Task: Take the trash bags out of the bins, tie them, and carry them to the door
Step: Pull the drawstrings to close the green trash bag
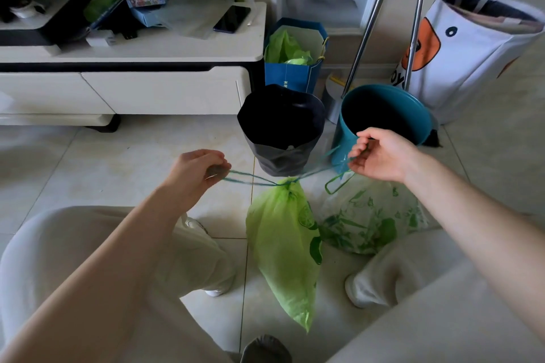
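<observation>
Both hands pull a thin blue drawstring taut, cinching the light-green plastic trash bag at frame centre.
Left hand and right hand each pinch a cord end; overpulling could snap it or tear the neck.

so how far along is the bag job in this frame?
Done: the teal round bin looks empty, and a white leaf-printed bag lies on the floor. In hand: left hand and right hand pull the drawstring of the hanging green plastic bag, neck cinched. Left: the black-lined bin and carrying to the door, which isn't in view.
</observation>
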A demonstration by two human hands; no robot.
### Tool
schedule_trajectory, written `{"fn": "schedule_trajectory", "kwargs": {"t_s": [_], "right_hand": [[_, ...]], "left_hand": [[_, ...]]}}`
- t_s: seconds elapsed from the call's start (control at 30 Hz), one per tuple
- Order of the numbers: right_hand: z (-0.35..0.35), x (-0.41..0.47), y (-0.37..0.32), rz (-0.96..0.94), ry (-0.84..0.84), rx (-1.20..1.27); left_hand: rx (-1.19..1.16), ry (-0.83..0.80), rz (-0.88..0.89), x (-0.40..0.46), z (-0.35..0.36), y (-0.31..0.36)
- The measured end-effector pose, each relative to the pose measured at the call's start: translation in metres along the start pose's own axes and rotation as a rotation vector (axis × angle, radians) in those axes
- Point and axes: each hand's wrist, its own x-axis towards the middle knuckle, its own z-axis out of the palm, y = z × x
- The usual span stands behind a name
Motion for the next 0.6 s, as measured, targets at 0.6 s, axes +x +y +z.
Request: {"fn": "schedule_trajectory", "kwargs": {"t_s": [0.6], "right_hand": [[0.001, -0.002, 0.002, 0.004, 0.0, -0.21]], "left_hand": [[1.074, -0.514, 0.02, 0.0, 0.047, -0.08]]}}
